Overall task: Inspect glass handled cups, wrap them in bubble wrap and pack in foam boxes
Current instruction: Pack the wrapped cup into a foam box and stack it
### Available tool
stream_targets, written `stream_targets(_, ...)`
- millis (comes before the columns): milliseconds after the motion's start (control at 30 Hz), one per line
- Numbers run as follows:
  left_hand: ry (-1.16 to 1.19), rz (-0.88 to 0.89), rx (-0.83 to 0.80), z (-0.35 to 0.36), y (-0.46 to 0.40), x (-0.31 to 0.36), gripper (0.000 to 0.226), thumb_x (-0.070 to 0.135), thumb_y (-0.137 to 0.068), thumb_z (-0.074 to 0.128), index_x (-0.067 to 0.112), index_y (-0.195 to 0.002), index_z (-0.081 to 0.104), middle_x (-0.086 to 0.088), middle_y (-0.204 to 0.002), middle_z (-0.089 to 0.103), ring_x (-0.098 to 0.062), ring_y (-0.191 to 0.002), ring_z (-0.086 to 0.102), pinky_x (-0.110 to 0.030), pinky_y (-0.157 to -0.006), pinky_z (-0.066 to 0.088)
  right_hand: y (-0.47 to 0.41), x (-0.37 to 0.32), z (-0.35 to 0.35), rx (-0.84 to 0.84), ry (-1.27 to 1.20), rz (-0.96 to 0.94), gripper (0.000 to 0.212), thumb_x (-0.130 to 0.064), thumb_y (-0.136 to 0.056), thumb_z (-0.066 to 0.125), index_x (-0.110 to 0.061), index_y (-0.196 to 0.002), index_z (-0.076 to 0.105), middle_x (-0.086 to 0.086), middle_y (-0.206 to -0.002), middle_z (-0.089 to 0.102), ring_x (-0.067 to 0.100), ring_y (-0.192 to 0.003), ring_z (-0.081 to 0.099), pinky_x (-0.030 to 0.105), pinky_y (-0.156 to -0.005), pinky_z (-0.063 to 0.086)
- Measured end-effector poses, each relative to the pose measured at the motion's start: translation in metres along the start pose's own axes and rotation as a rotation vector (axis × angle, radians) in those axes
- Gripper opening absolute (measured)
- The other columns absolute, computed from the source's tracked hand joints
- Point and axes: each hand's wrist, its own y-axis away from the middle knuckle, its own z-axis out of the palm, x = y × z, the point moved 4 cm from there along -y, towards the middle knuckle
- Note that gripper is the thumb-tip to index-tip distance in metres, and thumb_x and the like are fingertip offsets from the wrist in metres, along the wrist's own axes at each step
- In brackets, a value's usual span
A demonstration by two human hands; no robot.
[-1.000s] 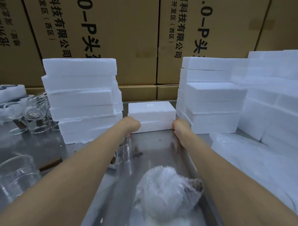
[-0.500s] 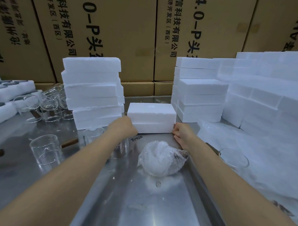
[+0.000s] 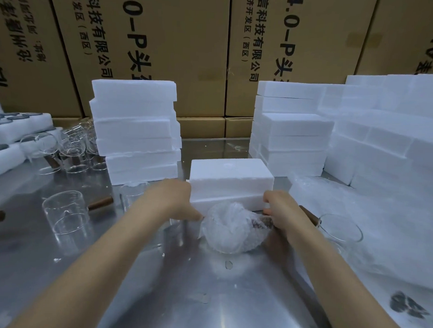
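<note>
Cardboard cartons (image 3: 165, 51): brown, printed with black characters, stacked as a wall across the back.

Surface (image 3: 206, 298): bare metal, reflective, carrying everything listed below.

Foam block wall (image 3: 383, 135): white, far right, many tiers.

Left foam stack (image 3: 135, 131): white slabs piled unevenly, left of centre.

Right foam stack (image 3: 292, 132): white slabs, right of centre, beside the foam block wall.

Bubble wrap sheets (image 3: 355, 230): clear, spread on the surface at right.

Foam box (image 3: 230, 181): white, closed, at centre between the two stacks. The left hand (image 3: 171, 199) has its fingers curled round the box's left end; the right hand (image 3: 281, 207) grips the right end low down, fingertips at the bottom edge.

Foam trays (image 3: 15, 129): white, with round holes, far left.

Wrapped cup (image 3: 233, 228): a bundle of bubble wrap on the surface, touching the front of the foam box, between the two wrists; a dark handle shows through at its right.

Glass cups (image 3: 68, 149): clear, clustered by the foam trays, wooden handles partly visible.

Near glass cup (image 3: 65, 215): upright, left foreground, brown handle pointing right.

Right glass cup (image 3: 341, 228): on the bubble wrap sheets, brown handle pointing left behind the right hand.
</note>
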Motion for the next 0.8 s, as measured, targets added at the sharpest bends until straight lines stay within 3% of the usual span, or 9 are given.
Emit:
stream_targets(67,0.027,0.006,-0.079,-0.006,0.006,-0.002,0.041,0.057,-0.080,0.064,0.019,-0.095,0.062,0.003,-0.098,0.064,-0.015,-0.087,0.060,-0.025,-0.065,0.044,0.003,-0.002,-0.003,0.011,0.071,-0.016,0.021,-0.010,-0.089,0.042,-0.003,-0.106,0.049,0.015,-0.101,0.051,0.034,-0.115,0.054,0.035,-0.079,0.041)
stream_targets(133,0.074,-0.015,-0.126,-0.016,0.009,-0.006,0.047,0.061,-0.080,0.062,0.020,-0.102,0.066,0.006,-0.104,0.066,-0.013,-0.093,0.062,-0.025,-0.067,0.043,0.007,-0.003,-0.004,-0.010,0.100,0.010,0.031,-0.016,-0.087,0.045,-0.004,-0.116,0.044,0.009,-0.093,0.049,0.026,-0.091,0.059,0.027,-0.068,0.036)
stream_targets(200,0.077,-0.039,-0.109,-0.031,0.008,-0.012,0.054,0.065,-0.078,0.062,0.018,-0.105,0.065,0.006,-0.109,0.066,-0.013,-0.097,0.060,-0.026,-0.073,0.042,0.012,-0.007,-0.005,0.022,0.156,-0.034,0.032,-0.020,-0.088,0.046,-0.006,-0.116,0.038,0.009,-0.099,0.047,0.018,-0.072,0.048,0.025,-0.055,0.030)
stream_targets(300,0.126,-0.057,-0.039,-0.051,0.002,-0.021,0.074,0.069,-0.074,0.063,0.018,-0.127,0.053,0.003,-0.134,0.055,-0.017,-0.112,0.052,-0.030,-0.086,0.038,0.017,-0.010,-0.010,0.102,0.223,-0.123,0.030,-0.022,-0.089,0.045,-0.009,-0.112,0.031,0.010,-0.117,0.038,0.020,-0.079,0.043,0.029,-0.057,0.031)
stream_targets(367,0.325,-0.014,0.009,-0.052,-0.009,-0.023,0.098,0.070,-0.068,0.066,0.024,-0.147,0.029,0.005,-0.152,0.033,-0.019,-0.134,0.039,-0.033,-0.100,0.033,0.024,-0.013,-0.010,0.140,0.287,-0.189,0.035,-0.020,-0.091,0.043,-0.006,-0.121,0.029,0.007,-0.112,0.029,0.025,-0.088,0.043,0.031,-0.062,0.031)
stream_targets(433,0.602,0.073,0.005,-0.042,-0.015,-0.017,0.111,0.068,-0.063,0.071,0.033,-0.152,0.014,0.009,-0.159,0.015,-0.018,-0.143,0.025,-0.035,-0.109,0.027,0.029,-0.014,-0.011,0.165,0.390,-0.244,0.038,-0.021,-0.093,0.042,-0.003,-0.124,0.029,0.008,-0.110,0.028,0.031,-0.105,0.041,0.031,-0.067,0.032)
stream_targets(533,0.876,0.135,-0.061,-0.015,-0.024,-0.008,0.115,0.061,-0.059,0.076,0.039,-0.152,0.012,0.013,-0.160,0.008,-0.016,-0.146,0.016,-0.037,-0.113,0.023,0.036,-0.014,-0.011,0.170,0.510,-0.283,0.029,-0.031,-0.093,0.039,-0.004,-0.106,0.037,0.010,-0.105,0.041,0.034,-0.099,0.049,0.035,-0.073,0.035)
stream_targets(667,0.859,0.190,-0.023,-0.008,-0.033,-0.006,0.092,0.049,-0.070,0.078,0.032,-0.148,0.032,0.011,-0.154,0.030,-0.008,-0.136,0.030,-0.025,-0.100,0.026,0.040,-0.013,-0.008,0.141,0.778,-0.328,0.037,-0.037,-0.093,0.030,-0.010,-0.075,0.049,0.005,-0.076,0.053,0.029,-0.079,0.051,0.033,-0.065,0.036)
stream_targets(800,0.830,0.191,0.053,-0.010,-0.033,-0.008,0.084,0.049,-0.069,0.079,0.028,-0.142,0.043,0.010,-0.143,0.044,-0.006,-0.121,0.042,-0.022,-0.093,0.031,0.037,-0.008,-0.005,0.116,0.917,-0.314,0.040,-0.039,-0.095,0.025,-0.016,-0.067,0.043,0.000,-0.072,0.047,0.024,-0.074,0.047,0.032,-0.064,0.033)
